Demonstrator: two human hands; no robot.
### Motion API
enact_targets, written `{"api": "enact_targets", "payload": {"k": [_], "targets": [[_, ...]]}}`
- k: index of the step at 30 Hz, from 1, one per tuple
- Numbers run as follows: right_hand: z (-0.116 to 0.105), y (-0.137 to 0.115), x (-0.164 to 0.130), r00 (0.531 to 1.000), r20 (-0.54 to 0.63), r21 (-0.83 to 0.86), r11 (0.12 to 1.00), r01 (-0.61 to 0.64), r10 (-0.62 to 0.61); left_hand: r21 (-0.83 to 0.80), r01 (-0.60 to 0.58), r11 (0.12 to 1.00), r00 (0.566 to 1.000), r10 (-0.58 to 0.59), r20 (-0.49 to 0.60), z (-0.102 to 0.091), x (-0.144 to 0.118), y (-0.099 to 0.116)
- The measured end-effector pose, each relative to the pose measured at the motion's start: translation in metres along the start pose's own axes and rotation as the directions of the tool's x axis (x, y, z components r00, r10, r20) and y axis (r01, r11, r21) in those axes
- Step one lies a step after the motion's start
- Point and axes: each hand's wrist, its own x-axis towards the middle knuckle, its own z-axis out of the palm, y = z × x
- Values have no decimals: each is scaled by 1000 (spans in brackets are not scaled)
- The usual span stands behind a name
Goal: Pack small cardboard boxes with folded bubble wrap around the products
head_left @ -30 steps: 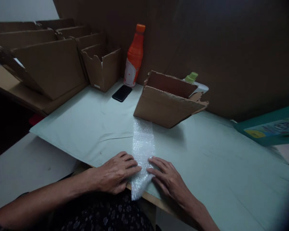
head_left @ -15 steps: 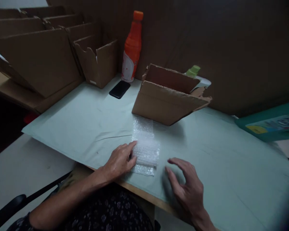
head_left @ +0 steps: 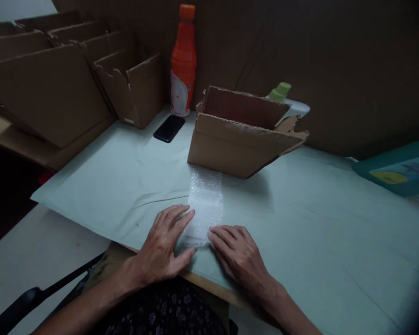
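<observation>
A strip of clear bubble wrap (head_left: 205, 202) lies flat on the pale green sheet (head_left: 310, 218), running from the near edge toward an open cardboard box (head_left: 237, 139). My left hand (head_left: 164, 246) rests palm down at the strip's near left corner, fingers spread and touching it. My right hand (head_left: 239, 255) presses flat on the near right end of the strip. Neither hand grips anything.
An orange bottle (head_left: 183, 60) and a black phone (head_left: 169, 128) sit behind the box to the left. Several folded cardboard boxes (head_left: 56, 88) stand at the far left. A green-capped bottle (head_left: 279, 92) peeks behind the box; a teal package (head_left: 398, 170) lies at right.
The bubble wrap hung over the table edge a second ago; now it lies wholly on the sheet. My right hand lifted away, then came back onto its near end.
</observation>
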Motion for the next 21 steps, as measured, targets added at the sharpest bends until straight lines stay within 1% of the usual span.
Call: {"api": "enact_targets", "payload": {"k": [3, 6, 8, 10, 11, 12, 14, 16, 18, 21], "targets": [[-4, 2, 6, 997, 23, 135, 988, -75, 73, -20, -52, 998, 994, 54, 96, -3, -4, 3], [-15, 3, 8, 985, 117, 240, 958, -155, 130, -8, -65, 998, 983, 66, 169, 0, -3, 1], [-23, 2, 4, 970, 204, 266, 946, -185, 132, -26, -57, 998, 977, 62, 203, 2, 0, -1], [-26, -2, -2, 959, 262, 236, 956, -176, 112, -50, -41, 998, 972, 51, 230, 1, 2, -2], [-26, -3, -5, 960, 260, 199, 968, -153, 98, -55, -42, 998, 968, 54, 245, 0, 3, -3], [-23, -5, -8, 970, 228, 156, 980, -120, 82, -55, -50, 997, 963, 63, 263, -2, 4, -3], [-14, -7, -13, 993, 110, 81, 996, -47, 38, -44, -67, 997, 950, 77, 303, -4, 5, -3], [-4, -7, -13, 1000, -3, 65, 998, -9, 9, -32, -86, 996, 942, 92, 323, -5, 4, -2], [1, -5, -8, 997, -56, 141, 989, -38, 46, -21, -94, 995, 948, 96, 305, -3, 3, 0], [-4, -1, 0, 986, -19, 307, 939, -153, 167, -22, -67, 998, 980, 70, 187, 4, 1, 0]]}}
